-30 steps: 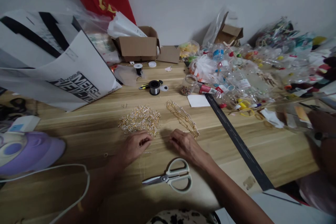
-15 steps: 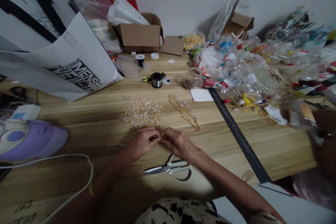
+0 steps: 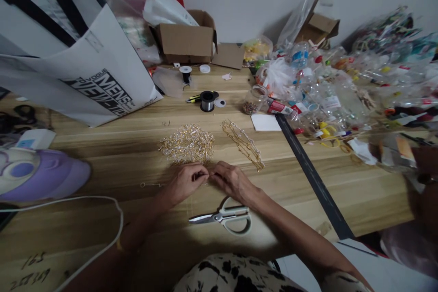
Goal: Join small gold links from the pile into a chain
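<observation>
My left hand [image 3: 187,183] and my right hand [image 3: 233,183] meet fingertip to fingertip over the table, both pinched closed. Whatever lies between the fingers is too small to make out. Just beyond them is a heap of gold and clear beaded chains [image 3: 188,143]. A few gold chains [image 3: 242,143] lie stretched out to its right. Below my hands rest scissors [image 3: 222,217] with pale handles, blades pointing left. A thin chain with a ring [image 3: 150,185] runs toward my left hand, partly hidden by it.
Wire spools [image 3: 207,101] and a cutter [image 3: 194,98] sit further back. A cardboard box [image 3: 186,41] stands near the wall. Plastic bottles [image 3: 328,96] crowd the right behind a dark strip [image 3: 311,173]. At left are a large paper bag [image 3: 102,68], a purple object [image 3: 65,174] and a white cable [image 3: 114,200].
My fingertips have drawn slightly apart, leaving a narrow gap between the hands. The whole view has shifted a little; the scissors and chains lie as before.
</observation>
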The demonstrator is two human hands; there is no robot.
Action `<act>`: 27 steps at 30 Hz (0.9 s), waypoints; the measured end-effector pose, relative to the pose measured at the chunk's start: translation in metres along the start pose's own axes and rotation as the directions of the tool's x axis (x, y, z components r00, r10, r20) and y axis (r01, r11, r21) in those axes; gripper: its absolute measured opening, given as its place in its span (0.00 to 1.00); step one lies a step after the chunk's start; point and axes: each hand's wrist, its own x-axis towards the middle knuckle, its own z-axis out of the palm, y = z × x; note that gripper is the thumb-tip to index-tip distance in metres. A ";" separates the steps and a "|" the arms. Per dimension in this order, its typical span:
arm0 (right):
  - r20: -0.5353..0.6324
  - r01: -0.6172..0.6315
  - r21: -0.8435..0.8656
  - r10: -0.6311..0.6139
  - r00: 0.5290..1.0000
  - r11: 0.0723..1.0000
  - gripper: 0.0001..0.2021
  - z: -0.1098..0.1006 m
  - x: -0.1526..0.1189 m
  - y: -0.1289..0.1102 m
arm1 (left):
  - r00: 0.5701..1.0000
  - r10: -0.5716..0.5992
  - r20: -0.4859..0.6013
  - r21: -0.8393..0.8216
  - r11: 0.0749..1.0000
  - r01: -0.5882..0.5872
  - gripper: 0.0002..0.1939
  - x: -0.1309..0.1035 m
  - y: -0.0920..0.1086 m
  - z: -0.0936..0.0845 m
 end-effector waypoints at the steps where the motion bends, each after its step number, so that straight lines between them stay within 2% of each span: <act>1: -0.013 -0.008 0.013 0.008 1.000 1.000 0.06 0.002 -0.001 0.002 | 1.000 -0.008 0.004 0.011 1.000 0.008 0.07 0.000 -0.001 0.000; 11: -0.094 -0.150 0.178 0.169 0.981 0.972 0.05 0.006 -0.007 0.015 | 0.999 -0.020 0.040 0.032 0.999 0.019 0.07 -0.001 -0.010 0.001; 18: -0.110 -0.130 0.189 0.153 0.982 0.973 0.04 0.013 -0.009 0.021 | 0.984 0.009 0.179 0.176 0.984 -0.041 0.06 -0.005 -0.008 -0.001; 27: -0.092 -0.110 0.164 0.126 0.988 0.980 0.04 0.016 -0.010 0.023 | 0.977 0.001 0.212 0.267 0.962 -0.059 0.08 -0.006 -0.008 0.008</act>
